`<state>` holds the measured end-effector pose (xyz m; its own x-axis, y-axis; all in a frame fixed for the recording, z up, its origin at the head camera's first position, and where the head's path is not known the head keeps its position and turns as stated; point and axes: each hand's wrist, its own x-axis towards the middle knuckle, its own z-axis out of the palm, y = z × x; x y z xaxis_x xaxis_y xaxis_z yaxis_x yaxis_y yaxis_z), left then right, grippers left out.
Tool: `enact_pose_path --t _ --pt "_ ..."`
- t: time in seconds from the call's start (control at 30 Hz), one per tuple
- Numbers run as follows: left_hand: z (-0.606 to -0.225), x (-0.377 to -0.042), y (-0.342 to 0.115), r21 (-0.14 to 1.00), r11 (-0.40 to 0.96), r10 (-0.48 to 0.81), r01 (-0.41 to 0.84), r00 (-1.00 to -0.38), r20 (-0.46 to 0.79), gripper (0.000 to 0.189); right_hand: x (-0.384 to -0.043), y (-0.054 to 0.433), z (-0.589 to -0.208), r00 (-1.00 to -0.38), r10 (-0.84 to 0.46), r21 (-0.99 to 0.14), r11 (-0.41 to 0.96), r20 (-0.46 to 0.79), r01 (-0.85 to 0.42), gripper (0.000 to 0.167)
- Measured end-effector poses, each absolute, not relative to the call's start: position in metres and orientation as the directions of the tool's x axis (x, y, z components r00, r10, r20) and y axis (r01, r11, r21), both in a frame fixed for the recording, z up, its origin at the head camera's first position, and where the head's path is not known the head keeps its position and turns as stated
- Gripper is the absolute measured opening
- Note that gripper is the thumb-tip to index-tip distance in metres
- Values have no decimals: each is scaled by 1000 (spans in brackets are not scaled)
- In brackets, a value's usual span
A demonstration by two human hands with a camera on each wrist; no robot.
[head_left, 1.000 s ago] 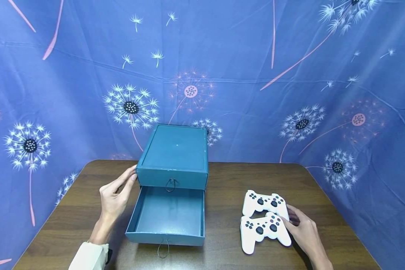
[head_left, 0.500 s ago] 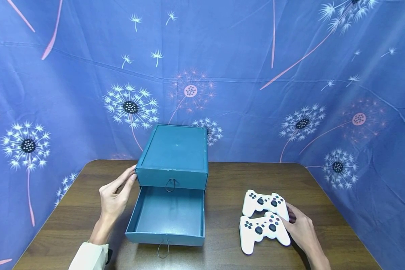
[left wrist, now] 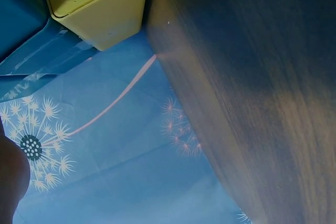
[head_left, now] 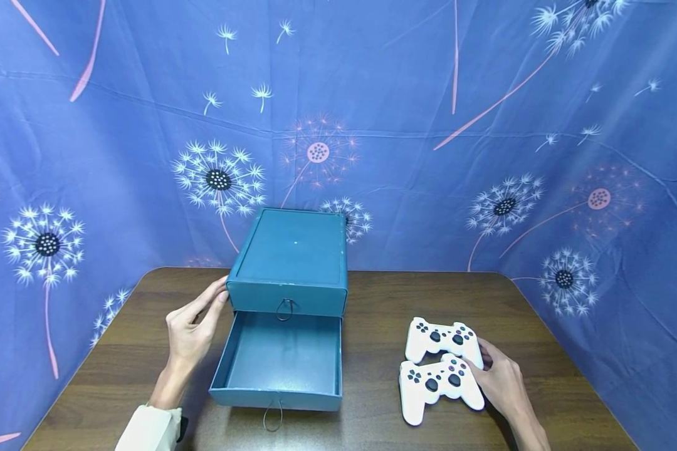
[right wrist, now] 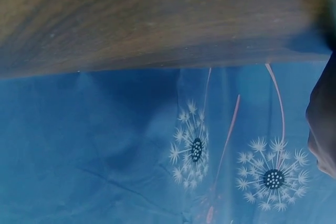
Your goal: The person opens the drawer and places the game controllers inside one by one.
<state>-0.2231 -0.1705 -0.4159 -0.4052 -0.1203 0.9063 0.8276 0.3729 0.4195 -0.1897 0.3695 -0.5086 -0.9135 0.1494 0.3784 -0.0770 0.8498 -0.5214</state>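
On the table stands a teal drawer unit (head_left: 296,250). Its upper drawer front (head_left: 316,300) is closed, with a wire ring on it, and its lower drawer (head_left: 282,351) is pulled out and empty. My left hand (head_left: 188,329) rests against the unit's front left side, fingers extended. Two white game controllers lie to the right, the near controller (head_left: 440,385) touching the far controller (head_left: 442,338). With fingers behind and thumb in front, my right hand (head_left: 502,379) holds the far controller's right grip; the thumb also lies by the near one. Its fingertips are partly hidden.
Brown wooden table (head_left: 395,426) under everything, backed by a blue dandelion-print cloth (head_left: 395,175) on the far and side edges. In the left wrist view a yellow box-shaped part (left wrist: 105,14) sits beside the teal unit.
The near controller has slid slightly left. My right hand has shifted a little left with it. The left hand, the drawer unit and the far controller stay put.
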Motion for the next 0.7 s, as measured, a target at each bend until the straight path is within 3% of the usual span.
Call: enact_pose_path --t 0.7 --pt "-411 -219 -169 414 376 -114 829 -402 909 41 -186 363 -489 -955 224 -506 857 196 97 58"
